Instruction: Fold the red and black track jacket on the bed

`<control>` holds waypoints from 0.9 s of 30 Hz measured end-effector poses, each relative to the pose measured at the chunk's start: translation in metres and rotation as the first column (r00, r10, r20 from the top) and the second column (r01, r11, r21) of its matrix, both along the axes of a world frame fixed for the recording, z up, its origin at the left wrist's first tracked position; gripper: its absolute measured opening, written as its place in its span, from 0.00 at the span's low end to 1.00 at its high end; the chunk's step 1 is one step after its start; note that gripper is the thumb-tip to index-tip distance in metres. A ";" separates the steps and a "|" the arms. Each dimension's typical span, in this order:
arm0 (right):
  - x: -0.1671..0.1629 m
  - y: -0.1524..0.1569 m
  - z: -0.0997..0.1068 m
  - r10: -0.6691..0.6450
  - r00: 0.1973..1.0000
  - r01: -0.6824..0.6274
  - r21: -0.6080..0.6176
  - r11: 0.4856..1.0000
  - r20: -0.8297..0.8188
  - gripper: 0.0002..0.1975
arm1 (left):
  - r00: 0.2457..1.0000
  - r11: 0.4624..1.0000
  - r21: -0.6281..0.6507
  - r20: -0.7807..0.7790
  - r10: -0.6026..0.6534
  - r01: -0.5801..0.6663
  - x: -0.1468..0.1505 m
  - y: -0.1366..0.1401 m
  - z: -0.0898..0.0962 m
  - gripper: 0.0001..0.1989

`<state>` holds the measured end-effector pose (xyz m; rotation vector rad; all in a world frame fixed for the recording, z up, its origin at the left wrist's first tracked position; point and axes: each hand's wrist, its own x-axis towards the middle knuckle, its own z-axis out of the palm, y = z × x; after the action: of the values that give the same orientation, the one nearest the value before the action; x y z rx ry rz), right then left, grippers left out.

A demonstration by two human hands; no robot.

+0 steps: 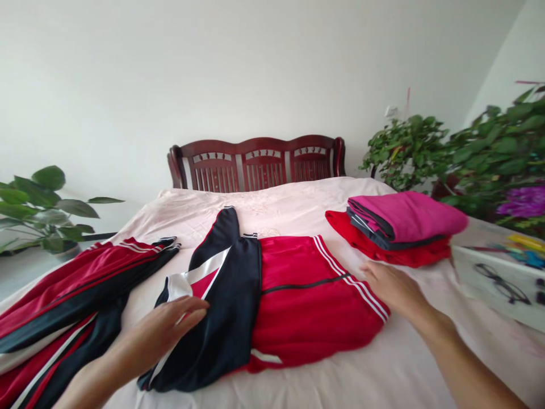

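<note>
A red and navy zip-up tracksuit jacket [293, 295] with white stripes lies spread on the bed, its zip running sideways. Navy shoulder and sleeve parts are folded inward at its left end. My left hand [170, 321] hovers over or rests on that end by the white and red panel, fingers stretched and holding nothing. At the striped hem on the right is my right hand [392, 287], its fingers extended and loosely apart near the fabric. Whether its fingertips touch the hem, I cannot tell.
Another red and navy tracksuit garment [63, 295] lies at the left. A folded clothes stack [404, 227], pink on top, sits right of the jacket. Eyeglasses [502, 283] lie on a pale surface at far right. Beyond are a wooden headboard [259, 165] and potted plants [404, 150].
</note>
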<state>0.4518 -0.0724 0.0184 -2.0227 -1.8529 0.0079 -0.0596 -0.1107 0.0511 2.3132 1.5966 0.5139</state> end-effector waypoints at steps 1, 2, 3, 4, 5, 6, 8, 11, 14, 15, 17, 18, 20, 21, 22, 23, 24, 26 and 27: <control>-0.025 0.003 0.003 0.101 0.995 -0.101 0.070 0.992 0.002 0.18 | 0.999 0.998 -0.041 0.007 -0.046 0.046 0.027 0.008 0.007 0.19; -0.051 0.005 0.003 0.232 0.973 -0.231 0.116 0.966 -0.001 0.20 | 0.992 0.991 -0.054 0.019 -0.121 0.122 0.055 0.016 0.011 0.20; -0.077 0.006 0.000 0.354 0.935 -0.354 0.132 0.926 0.021 0.22 | 0.981 0.980 -0.040 0.032 -0.193 0.194 0.084 0.024 0.010 0.21; -0.100 0.005 -0.007 0.446 0.893 -0.450 0.122 0.885 0.061 0.24 | 0.966 0.966 -0.032 0.036 -0.254 0.255 0.110 0.032 0.006 0.21; -0.119 0.003 -0.017 0.506 0.858 -0.513 0.078 0.855 0.094 0.25 | 0.956 0.956 -0.027 0.046 -0.290 0.292 0.133 0.039 -0.003 0.20; -0.132 -0.001 -0.027 0.556 0.824 -0.560 0.007 0.829 0.111 0.27 | 0.955 0.956 -0.021 0.040 -0.293 0.294 0.152 0.045 -0.014 0.20; -0.139 -0.010 -0.047 0.611 0.784 -0.601 -0.117 0.791 0.111 0.29 | 0.958 0.958 0.000 -0.037 -0.285 0.286 0.176 0.052 -0.043 0.20; -0.120 -0.017 -0.059 0.643 0.761 -0.623 -0.186 0.760 0.081 0.29 | 0.952 0.961 0.085 -0.185 -0.244 0.262 0.182 0.053 -0.085 0.26; -0.093 0.002 -0.045 0.578 0.813 -0.564 -0.152 0.812 0.070 0.20 | 0.950 0.955 0.160 -0.232 -0.209 0.249 0.176 0.044 -0.108 0.31; -0.087 0.016 -0.037 0.521 0.850 -0.512 -0.114 0.851 0.079 0.20 | 0.947 0.952 0.161 -0.236 -0.220 0.261 0.175 0.041 -0.110 0.30; -0.081 0.053 -0.020 0.363 0.921 -0.365 -0.010 0.931 0.138 0.21 | 0.928 0.937 0.131 -0.235 -0.288 0.324 0.172 0.038 -0.107 0.31; -0.079 0.073 -0.013 0.276 0.943 -0.287 0.035 0.957 0.185 0.20 | 0.912 0.922 0.107 -0.226 -0.343 0.373 0.171 0.037 -0.103 0.32; -0.080 0.115 -0.005 0.126 0.954 -0.154 0.082 0.985 0.273 0.19 | 0.871 0.880 0.069 -0.196 -0.450 0.470 0.168 0.037 -0.095 0.33; -0.081 0.133 -0.005 0.078 0.951 -0.107 0.083 0.991 0.300 0.19 | 0.851 0.859 0.057 -0.182 -0.492 0.509 0.167 0.037 -0.091 0.34; -0.082 0.150 -0.007 0.045 0.949 -0.071 0.072 0.995 0.313 0.19 | 0.834 0.841 0.049 -0.173 -0.524 0.538 0.165 0.038 -0.087 0.34; -0.082 0.164 -0.012 0.026 0.949 -0.045 0.054 0.998 0.314 0.19 | 0.818 0.826 0.041 -0.172 -0.549 0.562 0.163 0.040 -0.085 0.34; -0.083 0.176 -0.018 0.015 0.950 -0.027 0.035 0.999 0.311 0.19 | 0.801 0.811 0.033 -0.180 -0.570 0.584 0.162 0.041 -0.084 0.34; -0.083 0.194 -0.031 0.004 0.950 -0.005 0.002 1.000 0.313 0.16 | 0.765 0.777 0.043 -0.218 -0.605 0.627 0.161 0.043 -0.087 0.34; -0.082 0.202 -0.038 0.005 0.949 -0.004 -0.005 1.000 0.316 0.15 | 0.749 0.760 0.066 -0.246 -0.616 0.647 0.161 0.044 -0.091 0.33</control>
<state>0.3697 0.1293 -0.0192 -2.1226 -2.0450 -0.3310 0.1016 -0.0663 -0.0400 2.8899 0.7377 0.2234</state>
